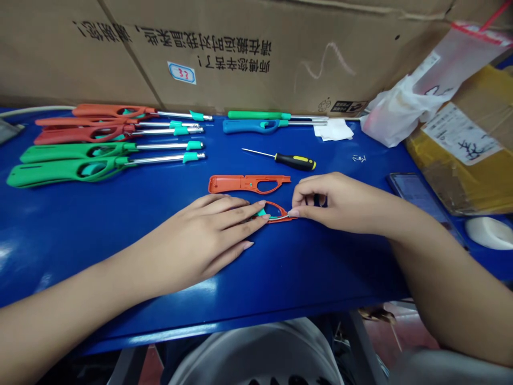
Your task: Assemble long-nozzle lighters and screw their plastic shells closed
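Left hand [212, 230] lies flat, fingers extended and slightly parted, over the lower orange lighter half [280, 220] on the blue table [132, 230]. The half's long axis runs left-right, its narrow looped end pointing right. Right hand [331, 203]: thumb and forefinger nearly meet at that tip; what they pinch cannot be told. Beyond, a second orange half [232, 184] lies roughly parallel, likewise narrow end right. Farther: screwdriver [295, 161], blade pointing left.
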Motion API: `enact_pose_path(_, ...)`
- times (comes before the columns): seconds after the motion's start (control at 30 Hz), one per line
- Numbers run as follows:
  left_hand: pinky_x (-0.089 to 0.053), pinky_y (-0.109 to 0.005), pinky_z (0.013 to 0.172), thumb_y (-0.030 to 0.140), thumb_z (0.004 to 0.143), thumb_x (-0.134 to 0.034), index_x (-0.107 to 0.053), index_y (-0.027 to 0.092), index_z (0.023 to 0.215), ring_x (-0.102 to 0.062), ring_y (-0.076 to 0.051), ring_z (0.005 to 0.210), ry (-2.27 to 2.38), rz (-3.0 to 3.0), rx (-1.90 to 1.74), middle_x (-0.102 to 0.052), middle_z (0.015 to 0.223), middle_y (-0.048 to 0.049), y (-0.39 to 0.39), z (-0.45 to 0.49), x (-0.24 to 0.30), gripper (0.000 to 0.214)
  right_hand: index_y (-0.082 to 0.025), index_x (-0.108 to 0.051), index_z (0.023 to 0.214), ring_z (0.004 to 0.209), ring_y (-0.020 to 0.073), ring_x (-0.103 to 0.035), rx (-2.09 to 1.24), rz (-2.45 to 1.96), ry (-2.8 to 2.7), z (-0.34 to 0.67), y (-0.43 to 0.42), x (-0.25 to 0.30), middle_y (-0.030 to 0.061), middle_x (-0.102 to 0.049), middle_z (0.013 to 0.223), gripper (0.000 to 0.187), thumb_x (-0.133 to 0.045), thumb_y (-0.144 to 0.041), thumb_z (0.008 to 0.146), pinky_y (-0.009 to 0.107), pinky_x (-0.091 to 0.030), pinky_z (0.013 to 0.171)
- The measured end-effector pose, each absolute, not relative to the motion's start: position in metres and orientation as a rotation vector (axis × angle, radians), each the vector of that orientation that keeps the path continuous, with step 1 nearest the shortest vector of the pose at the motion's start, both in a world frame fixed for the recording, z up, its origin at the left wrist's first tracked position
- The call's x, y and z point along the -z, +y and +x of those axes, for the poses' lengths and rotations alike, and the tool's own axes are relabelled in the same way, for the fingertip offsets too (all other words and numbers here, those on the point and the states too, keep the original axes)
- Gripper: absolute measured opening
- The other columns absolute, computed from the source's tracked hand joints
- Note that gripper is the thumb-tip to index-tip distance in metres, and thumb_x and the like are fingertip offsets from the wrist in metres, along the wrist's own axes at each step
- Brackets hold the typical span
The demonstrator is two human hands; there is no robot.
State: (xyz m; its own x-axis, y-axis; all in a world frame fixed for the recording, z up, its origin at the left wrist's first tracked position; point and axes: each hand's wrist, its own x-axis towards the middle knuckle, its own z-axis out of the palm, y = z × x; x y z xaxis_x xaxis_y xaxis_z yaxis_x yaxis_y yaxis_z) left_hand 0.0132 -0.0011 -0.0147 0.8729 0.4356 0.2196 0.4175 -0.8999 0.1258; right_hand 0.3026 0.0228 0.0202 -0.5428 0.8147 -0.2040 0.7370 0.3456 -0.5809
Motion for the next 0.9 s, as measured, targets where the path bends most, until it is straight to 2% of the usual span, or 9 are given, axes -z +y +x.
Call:
enact_pose_path(0.13, -0.054, -0.051, 0.111, 0.031, 0.112, -0.044, -0.061, 0.018, 0.150, -0.066, -0.032, 0.132, 0.669, 3.011, -0.367, -0.062, 0.153, -0.0079, -0.0023, 0.0141, 0.0132, 0.044, -0.020, -0.069, 0.073, 0.056, 0.0109, -0.045, -1.128, -1.496, -2.356, 0.3012, 0.0246, -0.0197, -0.0044, -0.053, 0.061, 0.025, -0.068, -0.039, 0.090, 0.026, -0.034, 0.053)
enact_pose_path(0.33, -0.057, -0.052, 0.108, 0.027, 0.111, -0.044, -0.062, 0.016, 0.148, -0.066, -0.032, 0.132, 0.632, 3.031, -0.386, -0.064, 0.151, -0.0079, -0.0021, 0.0143, 0.0122, 0.042, -0.019, -0.069, 0.072, 0.057, 0.0110, -0.047, -1.190, -1.570, -2.275, 0.2991, 0.0252, -0.0197, -0.0037, -0.055, 0.060, 0.026, -0.073, -0.041, 0.085, 0.026, -0.035, 0.053)
enact_pose_path(0.53, -0.055, -0.051, 0.112, 0.026, 0.111, -0.045, -0.063, 0.018, 0.147, -0.065, -0.031, 0.134, 0.650, 3.008, -0.398, -0.065, 0.150, -0.0059, -0.0006, 0.0115, 0.0120, 0.041, -0.019, -0.068, 0.068, 0.054, 0.0094, -0.042, -1.187, -1.606, -2.186, 0.2924, 0.0231, -0.0167, -0.0056, -0.049, 0.055, 0.024, -0.075, -0.035, 0.084, 0.027, -0.033, 0.056)
enact_pose_path(0.67, -0.055, -0.050, 0.112, 0.026, 0.110, -0.047, -0.062, 0.018, 0.147, -0.065, -0.030, 0.134, 0.640, 3.001, -0.420, -0.066, 0.148, -0.0051, 0.0009, 0.0099, 0.0129, 0.041, -0.018, -0.072, 0.071, 0.059, 0.0108, -0.045, -1.194, -1.553, -2.196, 0.2953, 0.0251, -0.0149, -0.0036, -0.055, 0.061, 0.024, -0.075, -0.039, 0.083, 0.028, -0.035, 0.058)
enact_pose_path(0.8, -0.056, -0.052, 0.111, 0.026, 0.110, -0.047, -0.062, 0.019, 0.147, -0.066, -0.031, 0.134, 0.632, 3.003, -0.410, -0.065, 0.149, -0.0052, 0.0021, 0.0097, 0.0129, 0.041, -0.018, -0.077, 0.083, 0.066, 0.0130, -0.051, -1.210, -1.460, -2.199, 0.2983, 0.0271, -0.0145, -0.0003, -0.064, 0.071, 0.029, -0.068, -0.045, 0.088, 0.029, -0.038, 0.061)
enact_pose_path(0.9, -0.058, -0.053, 0.110, 0.026, 0.110, -0.048, -0.062, 0.019, 0.147, -0.066, -0.031, 0.134, 0.631, 3.003, -0.413, -0.065, 0.149, -0.0052, 0.0018, 0.0103, 0.0124, 0.041, -0.018, -0.077, 0.081, 0.066, 0.0129, -0.051, -1.233, -1.459, -2.193, 0.2961, 0.0254, -0.0154, -0.0003, -0.066, 0.072, 0.026, -0.074, -0.044, 0.083, 0.028, -0.038, 0.060)
